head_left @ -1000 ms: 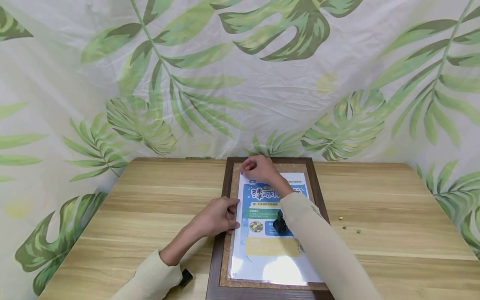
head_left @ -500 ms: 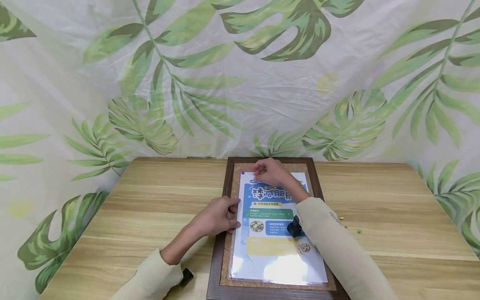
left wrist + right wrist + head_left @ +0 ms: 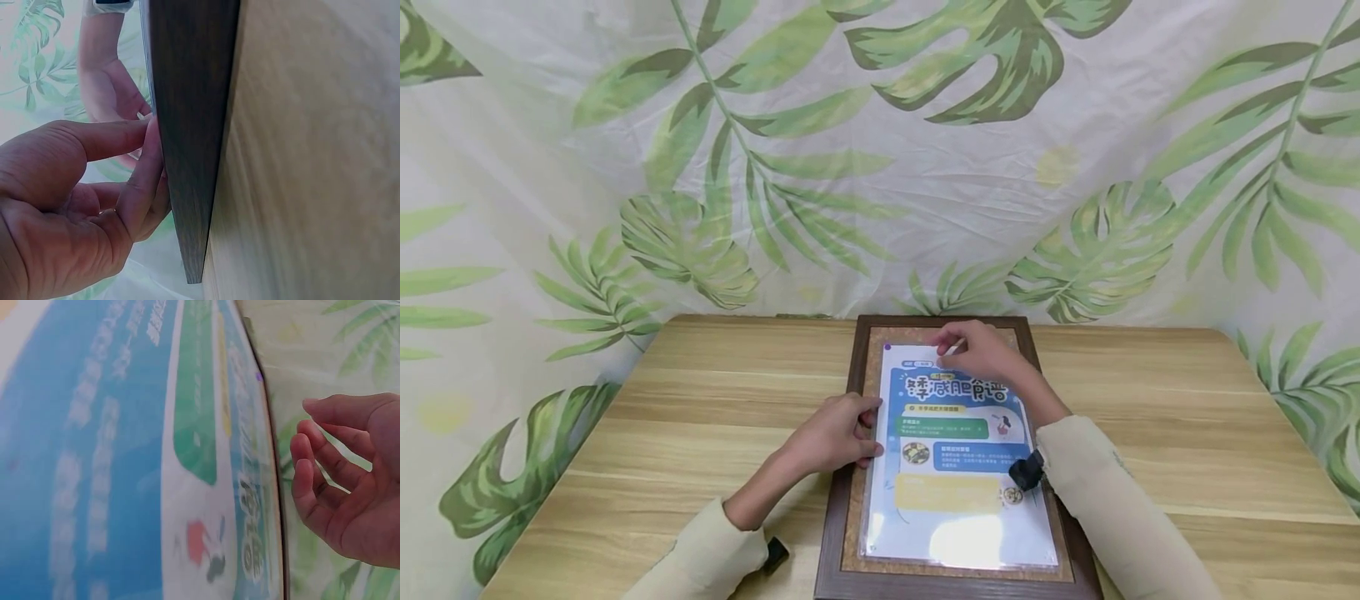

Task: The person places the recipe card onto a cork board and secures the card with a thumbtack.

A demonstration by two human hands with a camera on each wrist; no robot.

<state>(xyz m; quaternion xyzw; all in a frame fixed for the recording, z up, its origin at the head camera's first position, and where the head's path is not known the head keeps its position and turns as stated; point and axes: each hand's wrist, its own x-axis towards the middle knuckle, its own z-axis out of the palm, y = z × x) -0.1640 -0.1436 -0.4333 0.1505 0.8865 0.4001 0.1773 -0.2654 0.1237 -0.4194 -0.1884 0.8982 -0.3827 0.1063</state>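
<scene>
A laminated poster (image 3: 955, 533) printed in blue, green and yellow lies on a cork board (image 3: 855, 521) with a dark brown wooden frame (image 3: 837, 542). A small purple pushpin (image 3: 887, 347) sits at the poster's top left corner. My left hand (image 3: 831, 433) rests at the poster's left edge, thumb and index fingertips apart on it; its other fingers lie by the frame's side in the left wrist view. Over the poster's top edge, right of the pin, hovers my right hand (image 3: 981, 350), its fingers loosely bent and nothing between them in the right wrist view (image 3: 350, 475).
The board lies on a wood-grain table (image 3: 722, 375), its far edge near a leaf-patterned cloth (image 3: 820, 167) hanging behind. Black wrist cameras (image 3: 1026, 471) are worn at both sleeves. Light glares on the poster's lower part.
My right hand has moved right from the poster's top left corner along its top edge, uncovering the purple pushpin and more print. My left hand has stayed in place.
</scene>
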